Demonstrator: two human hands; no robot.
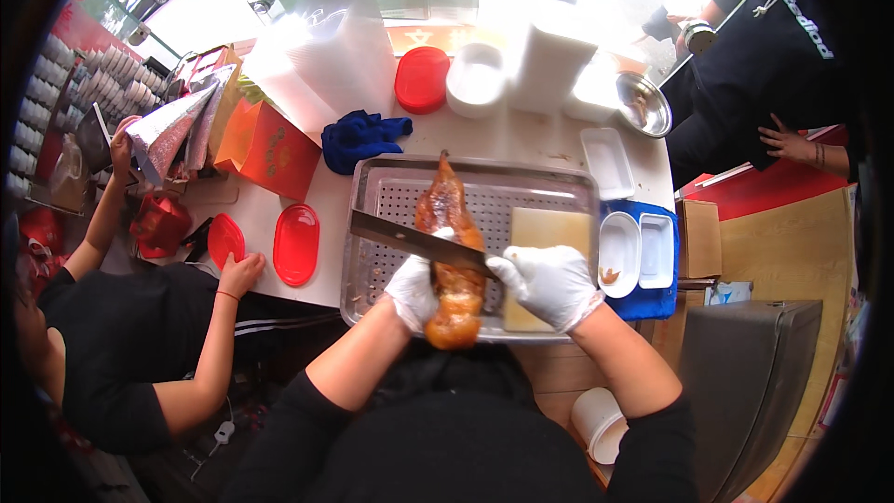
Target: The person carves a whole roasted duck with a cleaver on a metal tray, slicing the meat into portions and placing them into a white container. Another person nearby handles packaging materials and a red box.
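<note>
A glossy brown roast bird, likely a duck (457, 293), lies lengthwise above a perforated metal tray (398, 199), its lower end over the near rim. My gloved left hand (415, 290) holds it from the left side. The handle of a broad-bladed knife (419, 241) is in my gloved right hand (548, 283); the blade crosses over the bird, pointing up and left. Whether the edge touches the skin cannot be told. Beneath and beside my right hand, a pale yellow cutting board (548, 223) rests in the tray's right part.
Left, a co-worker's hand (242, 274) touches a red lid (225, 241); another red lid (297, 244) lies nearby. A blue cloth (363, 140) sits behind the tray. White containers (619, 251) stand right, a steel bowl (642, 105) farther back. Another person (754, 77) stands at back right.
</note>
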